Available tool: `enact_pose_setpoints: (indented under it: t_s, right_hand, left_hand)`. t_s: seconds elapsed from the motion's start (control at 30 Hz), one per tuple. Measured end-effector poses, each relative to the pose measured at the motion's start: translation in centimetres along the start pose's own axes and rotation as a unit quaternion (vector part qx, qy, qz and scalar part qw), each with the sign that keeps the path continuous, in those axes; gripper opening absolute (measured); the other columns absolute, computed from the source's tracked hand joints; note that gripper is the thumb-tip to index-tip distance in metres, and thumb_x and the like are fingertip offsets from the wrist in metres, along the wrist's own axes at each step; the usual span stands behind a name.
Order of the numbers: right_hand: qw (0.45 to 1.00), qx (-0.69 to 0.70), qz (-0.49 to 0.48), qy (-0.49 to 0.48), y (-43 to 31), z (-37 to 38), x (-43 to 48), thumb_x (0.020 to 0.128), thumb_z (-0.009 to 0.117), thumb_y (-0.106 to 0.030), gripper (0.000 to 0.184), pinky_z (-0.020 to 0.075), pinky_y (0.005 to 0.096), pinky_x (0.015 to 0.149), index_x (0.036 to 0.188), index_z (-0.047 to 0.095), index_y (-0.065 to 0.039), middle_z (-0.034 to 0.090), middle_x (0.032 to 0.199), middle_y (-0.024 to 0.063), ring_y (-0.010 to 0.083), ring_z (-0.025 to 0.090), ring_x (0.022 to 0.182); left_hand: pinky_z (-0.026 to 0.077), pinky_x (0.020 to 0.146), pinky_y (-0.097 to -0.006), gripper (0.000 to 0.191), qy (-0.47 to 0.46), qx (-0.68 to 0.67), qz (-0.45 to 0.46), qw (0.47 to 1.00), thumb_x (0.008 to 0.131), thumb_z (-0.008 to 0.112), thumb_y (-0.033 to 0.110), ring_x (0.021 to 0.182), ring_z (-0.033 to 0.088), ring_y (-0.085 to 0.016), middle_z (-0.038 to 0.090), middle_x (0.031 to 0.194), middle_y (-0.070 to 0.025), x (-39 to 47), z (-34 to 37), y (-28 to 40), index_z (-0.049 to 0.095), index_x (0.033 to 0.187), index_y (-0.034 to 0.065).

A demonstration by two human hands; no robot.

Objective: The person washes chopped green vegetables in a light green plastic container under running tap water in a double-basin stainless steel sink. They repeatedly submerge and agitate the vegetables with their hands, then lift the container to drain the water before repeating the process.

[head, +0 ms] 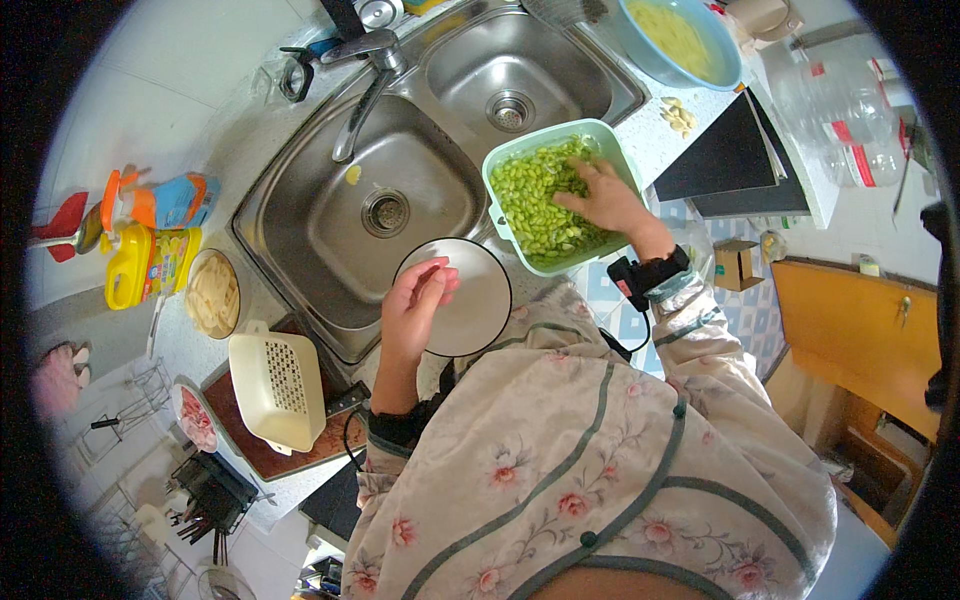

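Note:
A light-green plastic basin (628, 154) holds many shelled green beans (536, 196) in water. It sits over the front rim of the sink. My right hand (604, 199) reaches into it, thumb and fingers spread, with some fingertips among the beans. Below and left of the basin is a white plate (476, 307) with a dark rim and nothing on its visible surface. My left hand (420, 300) is over the plate's left side, fingers loosely curled. Whether something small is inside that hand cannot be seen.
The steel double sink (315, 187) has a faucet (360, 112) over its left bowl. A blue basin (637, 56) of pale strips in liquid stands far right, near garlic cloves (679, 118). Leftward are a cream strainer basket (255, 405), a knife (349, 397) and a bowl of pale slices (212, 292).

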State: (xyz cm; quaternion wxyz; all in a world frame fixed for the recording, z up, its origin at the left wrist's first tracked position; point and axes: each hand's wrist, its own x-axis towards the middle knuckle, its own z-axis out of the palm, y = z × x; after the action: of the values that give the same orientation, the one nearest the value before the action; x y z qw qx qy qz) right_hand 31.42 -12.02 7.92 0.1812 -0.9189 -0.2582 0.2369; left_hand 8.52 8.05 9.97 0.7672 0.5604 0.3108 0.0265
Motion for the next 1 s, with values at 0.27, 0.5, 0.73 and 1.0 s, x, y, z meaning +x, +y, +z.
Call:
enact_pose_setpoints:
  t_s: [0.27, 0.5, 0.73, 1.0]
  right_hand:
    - [0.998, -0.052, -0.034, -0.029, -2.5, 3.2, -2.1, 0.058, 0.071, -0.022, 0.070, 0.0418, 0.0458, 0.081, 0.117, 0.037, -0.007, 0.037, 0.111, 0.0262, 0.0446, 0.044, 0.099]
    - [0.994, -0.049, -0.094, -0.006, -3.6, 6.3, -0.2, 0.073, 0.047, -0.005, 0.024, 0.0456, 0.0450, 0.068, 0.096, 0.045, 0.001, 0.049, 0.092, 0.0271, 0.0417, 0.055, 0.079]
    - [0.997, -0.032, -0.047, 0.048, -4.4, 5.4, 1.3, 0.082, 0.045, -0.026, 0.028, 0.0438, 0.0470, 0.062, 0.080, 0.050, 0.001, 0.056, 0.070, 0.0244, 0.0401, 0.055, 0.067]
    - [0.997, -0.041, -0.027, 0.052, -5.3, 2.7, 1.1, 0.083, 0.044, -0.030, 0.032, 0.0453, 0.0432, 0.069, 0.080, 0.057, -0.001, 0.058, 0.084, 0.0223, 0.0358, 0.057, 0.077]
  left_hand:
    - [0.046, 0.072, -0.0252, 0.023, -0.001, 0.008, 0.007, 1.000, 0.086, 0.049, 0.013, 0.083, 0.057, -0.016, 0.059, 0.094, -0.0104, 0.2, 0.0, 0.3, 0.052, 0.105, -0.0011]
    - [0.046, 0.072, -0.0250, 0.023, 0.006, 0.004, 0.003, 1.000, 0.086, 0.049, 0.012, 0.084, 0.057, -0.015, 0.059, 0.094, -0.0098, 0.0, -0.1, 0.2, 0.052, 0.105, -0.0006]
    - [0.046, 0.071, -0.0252, 0.023, 0.013, 0.009, 0.000, 1.000, 0.086, 0.049, 0.013, 0.084, 0.057, -0.015, 0.059, 0.093, -0.0092, -0.1, -0.4, 0.0, 0.052, 0.105, 0.0000]
    - [0.046, 0.071, -0.0249, 0.023, 0.012, 0.003, -0.001, 1.000, 0.086, 0.049, 0.013, 0.083, 0.057, -0.014, 0.059, 0.092, -0.0085, -0.1, -0.6, -0.2, 0.052, 0.105, -0.0002]
